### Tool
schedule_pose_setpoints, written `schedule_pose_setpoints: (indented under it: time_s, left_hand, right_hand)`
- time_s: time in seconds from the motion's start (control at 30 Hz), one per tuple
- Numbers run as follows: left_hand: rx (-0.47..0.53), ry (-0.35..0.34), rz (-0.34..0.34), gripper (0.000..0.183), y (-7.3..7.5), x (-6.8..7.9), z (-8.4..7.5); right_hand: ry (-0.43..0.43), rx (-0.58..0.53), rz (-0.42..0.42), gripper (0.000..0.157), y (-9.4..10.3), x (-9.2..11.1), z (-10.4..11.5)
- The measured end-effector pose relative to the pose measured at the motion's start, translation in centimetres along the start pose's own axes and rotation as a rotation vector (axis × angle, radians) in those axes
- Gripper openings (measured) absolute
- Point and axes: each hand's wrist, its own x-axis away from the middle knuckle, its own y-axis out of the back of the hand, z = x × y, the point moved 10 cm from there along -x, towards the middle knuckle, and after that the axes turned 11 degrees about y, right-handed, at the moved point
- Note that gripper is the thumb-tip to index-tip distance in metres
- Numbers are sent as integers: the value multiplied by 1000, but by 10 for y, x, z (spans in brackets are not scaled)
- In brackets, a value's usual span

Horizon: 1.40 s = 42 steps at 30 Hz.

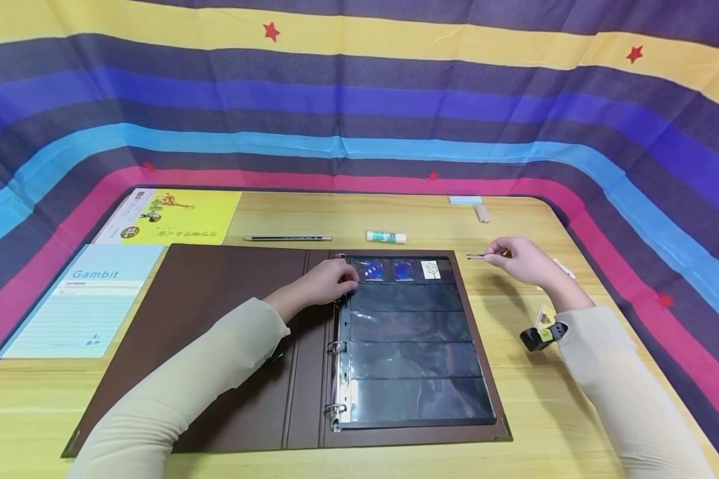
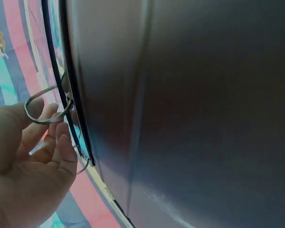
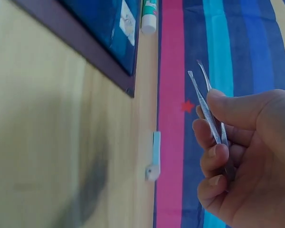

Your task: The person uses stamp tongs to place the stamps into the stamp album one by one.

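Observation:
In the head view, my left hand (image 1: 329, 282) rests at the upper left edge of a black stamp page (image 1: 407, 326), fingers loosely bent. The left wrist view shows its fingertips beside a metal binder ring (image 2: 47, 121); whether they touch the page is hard to tell. My right hand (image 1: 518, 259) holds metal tweezers (image 3: 206, 107) above the table, right of the open brown binder (image 1: 234, 339). The tweezers' tips stand apart with nothing between them. Along the page's top row sit two dark blue stamps (image 1: 373, 271) and a white stamp with a tree picture (image 1: 431, 269).
Behind the binder lie a pencil (image 1: 287, 238), a glue stick (image 1: 386, 237) and an eraser (image 1: 482, 213). A yellow book (image 1: 192, 216) and a pale blue notebook (image 1: 80, 299) are at left. A small yellow paper piece (image 1: 545, 315) lies under the right forearm. Striped cloth (image 1: 395, 100) surrounds the table.

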Motion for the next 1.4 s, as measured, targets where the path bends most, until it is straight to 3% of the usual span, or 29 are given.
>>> schedule_pose_setpoints:
  time_s: [0.4,0.67,0.87,1.17,1.4]
  left_hand:
    - [5,52,17,11,-2,-1,5]
    - [44,83,30,7,-5,-3,7]
    - [101,117,49,6,-9,-4,11]
    - [104,106,47,6,-8,-5,9]
    - [107,119,59,6,-10,-7,9]
  right_hand:
    - [-108,31,-69,30,24,61,-35]
    - [-203,146,-146,29,47,90,-69]
    - [-325,197,-95,30,45,108,-95]
    - [-403,234,-24,26,37,110,-109]
    - [-325,224,-43,25,31,92,-100]
